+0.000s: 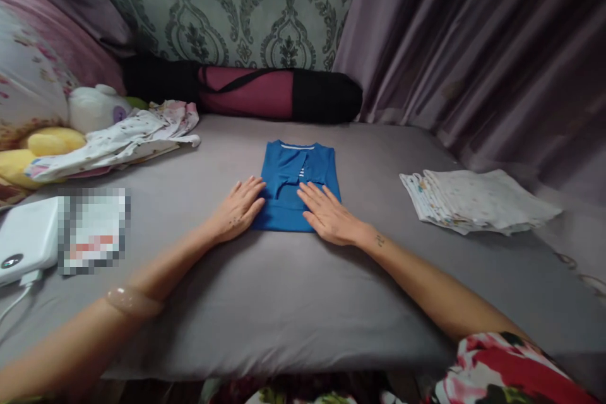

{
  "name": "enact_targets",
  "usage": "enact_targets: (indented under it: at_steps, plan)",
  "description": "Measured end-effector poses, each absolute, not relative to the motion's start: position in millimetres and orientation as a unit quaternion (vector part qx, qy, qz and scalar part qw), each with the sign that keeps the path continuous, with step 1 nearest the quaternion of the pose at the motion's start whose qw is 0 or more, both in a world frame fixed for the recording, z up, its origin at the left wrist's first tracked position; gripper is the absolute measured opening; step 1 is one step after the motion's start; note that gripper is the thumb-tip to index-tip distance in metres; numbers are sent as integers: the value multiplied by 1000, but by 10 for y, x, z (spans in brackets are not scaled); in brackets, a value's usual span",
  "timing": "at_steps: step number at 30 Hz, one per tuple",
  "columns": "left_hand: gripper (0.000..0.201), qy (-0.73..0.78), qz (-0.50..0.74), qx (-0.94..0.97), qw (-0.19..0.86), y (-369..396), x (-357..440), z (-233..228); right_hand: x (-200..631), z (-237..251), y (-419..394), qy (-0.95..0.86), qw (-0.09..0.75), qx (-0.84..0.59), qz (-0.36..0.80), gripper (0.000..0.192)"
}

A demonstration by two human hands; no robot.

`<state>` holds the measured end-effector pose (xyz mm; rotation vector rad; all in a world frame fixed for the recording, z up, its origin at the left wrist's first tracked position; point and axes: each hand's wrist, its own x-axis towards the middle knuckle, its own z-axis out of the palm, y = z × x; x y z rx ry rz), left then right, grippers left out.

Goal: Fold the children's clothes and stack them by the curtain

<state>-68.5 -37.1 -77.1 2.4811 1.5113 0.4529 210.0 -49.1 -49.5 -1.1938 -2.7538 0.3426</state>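
Observation:
A blue shirt (303, 161), folded into a compact rectangle, lies on the grey bed sheet (303, 290) in front of me. Its neckline faces away, and a small white mark shows near its middle. My left hand (240, 207) rests flat at the left edge of the shirt, fingertips touching the cloth. On the lower right part of the shirt lies my right hand (331, 214), palm down with fingers stretched out. Neither hand grips anything. The cloth under the palms is hidden.
A stack of folded white cloths (478, 199) sits at the right. Rumpled printed clothing (127, 139) and plush toys (97, 107) are at the left, above a white power bank (31, 233) with a cable. A long black and maroon bag (246, 91) lies along the wall.

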Motion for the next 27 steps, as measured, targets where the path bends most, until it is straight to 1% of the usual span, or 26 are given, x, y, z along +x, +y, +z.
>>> enact_targets:
  at_steps: [3, 8, 13, 22, 27]
  plan:
    - [62, 448, 103, 884, 91, -503, -532, -715, 2311, -593, -536, -893, 45, -436, 106, 61]
    - [67, 436, 49, 894, 93, -513, -463, -767, 2382, -724, -551, -889, 49, -446, 98, 60]
    - [68, 427, 50, 898, 90, -506, -497, -797, 2368, -690, -571, -889, 48, -442, 109, 59]
    - [66, 419, 53, 903, 85, -577, -548, -762, 2398, -657, -628, -890, 45, -439, 117, 58]
    - [65, 412, 78, 906, 51, -602, -432, -685, 2310, -578, -650, -892, 40, -438, 105, 59]
